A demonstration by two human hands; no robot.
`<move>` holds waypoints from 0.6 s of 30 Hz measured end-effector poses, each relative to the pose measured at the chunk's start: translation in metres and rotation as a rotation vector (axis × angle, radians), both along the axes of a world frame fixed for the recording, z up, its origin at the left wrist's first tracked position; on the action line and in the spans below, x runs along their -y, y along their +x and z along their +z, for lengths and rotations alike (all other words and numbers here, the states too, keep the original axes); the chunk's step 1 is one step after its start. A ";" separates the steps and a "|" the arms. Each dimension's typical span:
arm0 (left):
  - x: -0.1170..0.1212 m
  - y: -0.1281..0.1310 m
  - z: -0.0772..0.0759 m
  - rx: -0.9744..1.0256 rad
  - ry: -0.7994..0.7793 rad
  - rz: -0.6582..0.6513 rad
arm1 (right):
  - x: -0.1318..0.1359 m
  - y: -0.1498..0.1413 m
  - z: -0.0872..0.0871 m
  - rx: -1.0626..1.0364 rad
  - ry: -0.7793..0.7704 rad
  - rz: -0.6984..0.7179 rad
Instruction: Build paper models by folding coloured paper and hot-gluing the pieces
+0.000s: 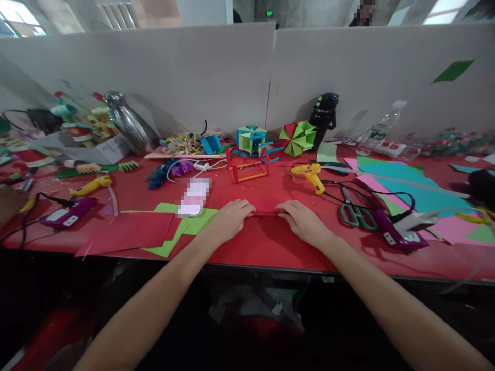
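Note:
Between my hands lies a sheet of red paper, hard to tell from the red tabletop under it; its near edge looks folded. My left hand pinches the left end of that edge, fingers closed. At the right end, the closed fingers of my right hand hold the same edge. A phone lies beyond my left wrist, on green paper. Red sheets lie to its left. A yellow glue gun rests beyond my right hand, and grey-green-handled scissors lie right of it.
A red and orange stick frame stands ahead, with folded paper shapes behind. Purple power strips and cables flank the work area. A steel flask, a black bottle and a clear bottle stand near the grey partition.

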State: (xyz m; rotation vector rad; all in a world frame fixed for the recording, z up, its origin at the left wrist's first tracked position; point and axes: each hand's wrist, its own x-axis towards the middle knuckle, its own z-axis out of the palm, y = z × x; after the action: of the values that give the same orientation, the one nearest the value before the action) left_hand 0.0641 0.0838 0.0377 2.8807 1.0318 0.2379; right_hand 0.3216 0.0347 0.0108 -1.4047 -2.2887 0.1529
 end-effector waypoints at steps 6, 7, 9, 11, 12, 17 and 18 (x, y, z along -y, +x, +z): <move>-0.001 0.005 -0.001 -0.063 0.053 0.014 | 0.000 -0.005 0.001 0.173 0.073 -0.059; 0.002 0.007 0.001 -0.081 0.074 0.036 | 0.001 -0.007 0.001 0.210 0.087 -0.089; 0.007 0.012 0.004 -0.118 0.106 0.074 | 0.003 -0.012 0.002 0.270 0.081 -0.119; 0.014 0.014 0.005 -0.159 0.122 0.101 | 0.006 -0.015 0.003 0.316 0.054 -0.124; 0.017 0.015 0.005 -0.177 0.128 0.110 | 0.008 -0.016 0.004 0.331 0.049 -0.127; 0.023 0.010 0.004 -0.189 0.151 0.121 | 0.024 -0.016 0.003 0.304 0.064 -0.134; 0.023 0.010 0.003 -0.187 0.149 0.124 | 0.027 -0.017 0.002 0.297 0.067 -0.131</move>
State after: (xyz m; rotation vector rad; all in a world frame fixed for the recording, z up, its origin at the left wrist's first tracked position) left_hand 0.0740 0.0611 0.0410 3.0215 1.2777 0.0549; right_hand 0.3049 0.0079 0.0125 -1.6286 -2.3964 -0.1837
